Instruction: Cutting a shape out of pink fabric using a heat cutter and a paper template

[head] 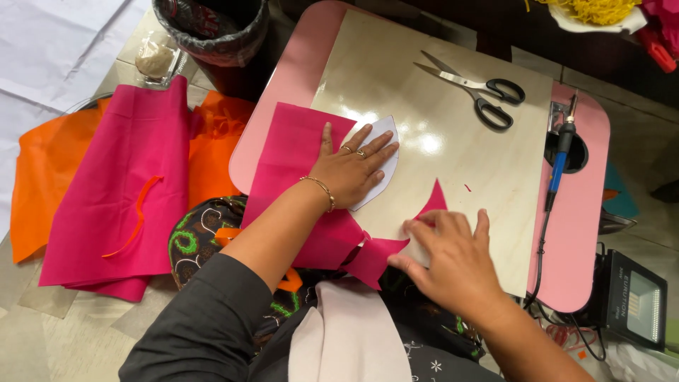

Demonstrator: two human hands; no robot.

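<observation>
My left hand [351,172] lay flat on a white leaf-shaped paper template [380,164], which lay on a magenta felt sheet [293,159] on the pink-edged, wood-topped lap table [453,177]. My right hand [453,258] rested near the table's front edge, on a magenta felt offcut [433,201] to the right of the template. Black-handled steel scissors [481,92] lay behind both hands. A blue-handled wired tool [561,152] sat in the cup hole at the table's right. Left of the table, folded magenta cloth [120,177] lay over orange cloth [49,170] on the floor, a black-lined bin [212,32] behind them.
</observation>
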